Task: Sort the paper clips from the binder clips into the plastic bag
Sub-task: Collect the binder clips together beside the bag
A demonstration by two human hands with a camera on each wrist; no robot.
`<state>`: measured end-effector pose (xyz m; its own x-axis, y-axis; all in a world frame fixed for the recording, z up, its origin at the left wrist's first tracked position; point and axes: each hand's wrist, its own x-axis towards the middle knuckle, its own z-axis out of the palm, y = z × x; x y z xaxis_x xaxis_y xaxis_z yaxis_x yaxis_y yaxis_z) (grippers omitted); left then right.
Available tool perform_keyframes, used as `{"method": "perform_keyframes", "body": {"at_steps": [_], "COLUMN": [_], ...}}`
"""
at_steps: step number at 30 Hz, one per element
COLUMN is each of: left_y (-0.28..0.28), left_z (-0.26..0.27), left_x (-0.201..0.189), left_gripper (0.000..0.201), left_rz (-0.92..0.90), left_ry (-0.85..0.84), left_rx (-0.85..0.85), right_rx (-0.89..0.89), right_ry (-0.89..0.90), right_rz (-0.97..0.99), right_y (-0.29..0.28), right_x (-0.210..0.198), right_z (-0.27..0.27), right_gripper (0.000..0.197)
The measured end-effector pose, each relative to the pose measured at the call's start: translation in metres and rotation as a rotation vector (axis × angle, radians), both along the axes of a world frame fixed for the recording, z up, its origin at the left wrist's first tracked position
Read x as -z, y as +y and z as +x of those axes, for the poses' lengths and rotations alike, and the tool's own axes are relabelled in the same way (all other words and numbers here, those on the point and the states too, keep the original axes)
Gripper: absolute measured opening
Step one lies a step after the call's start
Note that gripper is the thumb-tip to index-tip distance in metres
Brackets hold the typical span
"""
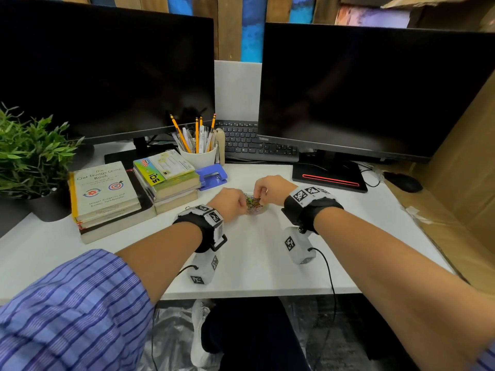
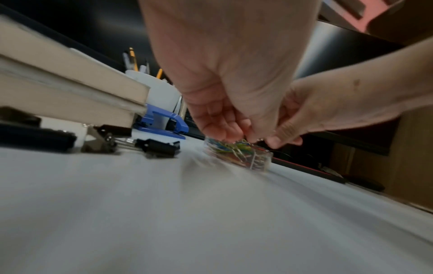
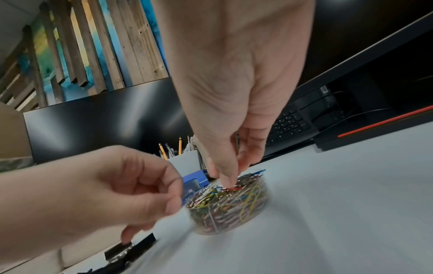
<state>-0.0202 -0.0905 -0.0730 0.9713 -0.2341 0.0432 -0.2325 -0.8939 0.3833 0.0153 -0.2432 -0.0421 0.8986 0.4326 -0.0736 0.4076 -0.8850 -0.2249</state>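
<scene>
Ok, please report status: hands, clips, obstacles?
Right hand pinching paper clips in clear tub. Left hand steadies tub; grip unclear. Binder clips lie aside.

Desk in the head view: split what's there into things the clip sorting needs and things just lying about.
For the job:
- clear tub of coloured paper clips
- black binder clips on the desk
- right hand, fingertips in the tub
- left hand, at the tub's rim

Lying about:
- book stacks
- pencil cup
- blue hole punch
- plant
- monitors
- keyboard
</scene>
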Motion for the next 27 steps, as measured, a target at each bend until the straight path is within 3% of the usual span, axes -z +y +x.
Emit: {"method": "perform_keyframes", "body": {"at_steps": [3, 9, 11, 14, 19, 22, 25, 27], "left_y": [0.001, -0.004, -0.003, 0.002, 0.0, 0.001, 0.0, -0.001], "left_z": [0.011, 0.029, 0.032, 0.034, 0.033, 0.027, 0.02, 0.016], "left_x": [-0.004, 0.001, 0.005, 0.011, 0.009, 0.007, 0.006, 0.005], "left_gripper": [0.026, 0.021, 0.021, 0.03, 0.034, 0.015, 0.015, 0.031], "left_rz": [0.015, 0.005, -0.064, -0.205, -0.272, -0.245, -0.168, -0.152], "left_ry": [0.006, 0.007, -0.019, -0.08, 0.122, 0.121, 0.142, 0.15], "left_rx": [-0.085, -0.063, -0.102, -0.271, -0.323, -0.319, -0.324, -0.346], "right_rx": [-0.014, -0.045, 0.009, 0.225, 0.451, 0.481, 0.489, 0.482], "right_ry": [-0.005, -0.01, -0.025, -0.038, 0.299, 0.326, 0.337, 0.333], "right_rz": [0.024, 0.098, 0.17, 0.311, 0.516, 0.6, 0.608, 0.568], "right_y": [0.0, -0.001, -0.007, -0.018, -0.019, -0.014, -0.012, -0.012], "right_x": [0.003, 0.009, 0.012, 0.021, 0.044, 0.05, 0.052, 0.049], "right_z": [0.0, 0.005, 0.008, 0.017, 0.03, 0.032, 0.025, 0.017], "right_gripper": [0.025, 0.034, 0.033, 0.032, 0.046, 0.049, 0.046, 0.045]}}
